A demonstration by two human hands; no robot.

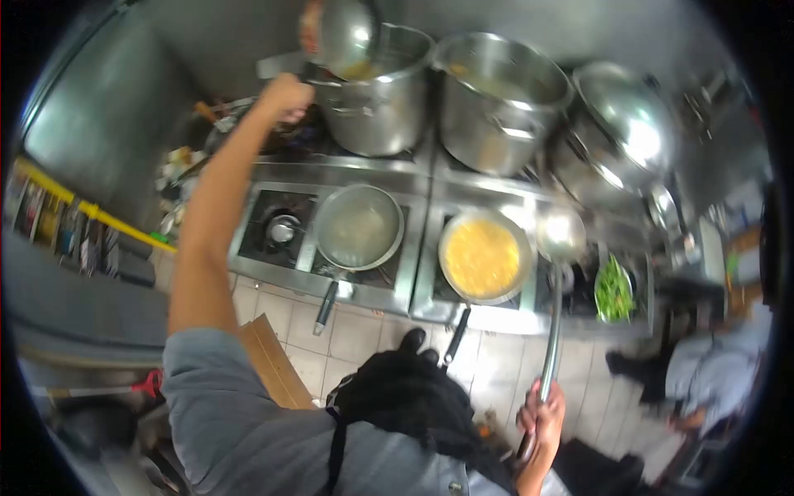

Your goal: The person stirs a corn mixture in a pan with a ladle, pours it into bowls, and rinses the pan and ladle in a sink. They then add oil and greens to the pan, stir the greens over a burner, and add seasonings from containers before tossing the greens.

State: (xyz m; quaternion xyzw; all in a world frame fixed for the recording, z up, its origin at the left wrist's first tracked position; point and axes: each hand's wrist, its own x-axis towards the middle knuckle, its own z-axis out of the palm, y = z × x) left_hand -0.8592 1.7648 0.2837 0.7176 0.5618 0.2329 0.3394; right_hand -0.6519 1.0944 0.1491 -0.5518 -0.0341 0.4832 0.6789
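My left hand (pixel 289 97) reaches to the back left, closed in a fist at the rim of a tall steel stockpot (pixel 372 112). Right beside it, a shiny rounded metal piece (pixel 347 37), a lid or a bowl, is tilted over the pot's mouth; the grip itself is partly hidden. My right hand (pixel 542 413) is wrapped round the long handle of a large ladle (pixel 561 234), whose bowl hangs above the stove. Just left of the ladle, a frying pan (pixel 484 256) holds a yellow, egg-like mixture. Another pan (pixel 360 227) on the left burner has a thin, cloudy content.
Behind stand a second stockpot (pixel 500 107) with liquid and a pot under a domed lid (pixel 633 112). A dish of green vegetables (pixel 614 289) sits at the stove's right end. Cardboard (pixel 277 360) lies below the stove. Another person (pixel 715 368) is at the right.
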